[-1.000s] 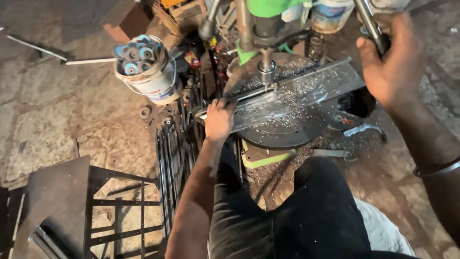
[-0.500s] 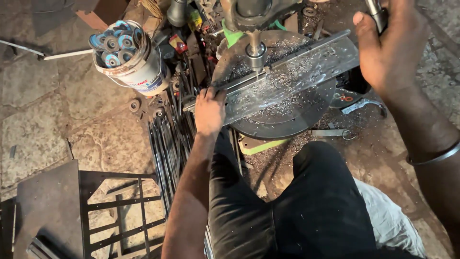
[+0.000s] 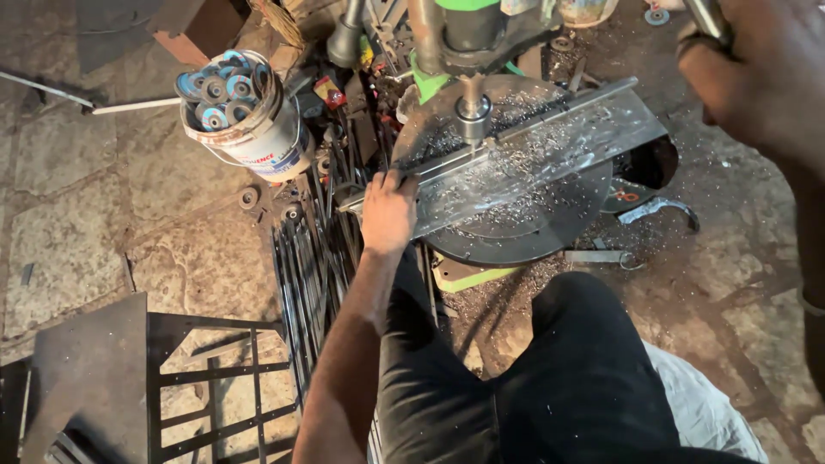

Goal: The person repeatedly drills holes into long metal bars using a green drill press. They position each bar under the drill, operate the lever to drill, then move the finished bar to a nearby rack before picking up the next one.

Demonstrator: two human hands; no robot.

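A green drill press stands ahead of me, its chuck and bit (image 3: 473,116) pointing down at a long flat metal plate (image 3: 550,150). The plate lies across the round drill table (image 3: 516,232) and is covered in shiny metal shavings. My left hand (image 3: 388,209) presses down on the plate's left end, fingers curled over its edge. My right hand (image 3: 756,73) is raised at the upper right, closed around the drill's feed lever (image 3: 707,17).
A white bucket (image 3: 258,133) full of blue grinding discs stands at the left. A bundle of dark metal rods (image 3: 309,266) lies on the stone floor, beside a black steel frame (image 3: 206,378). A clamp (image 3: 657,210) lies at the right. My dark-trousered legs fill the bottom.
The view has tipped down, so the drill and plate sit lower in the picture. My left hand stays on the plate's end and my right hand stays on the lever.
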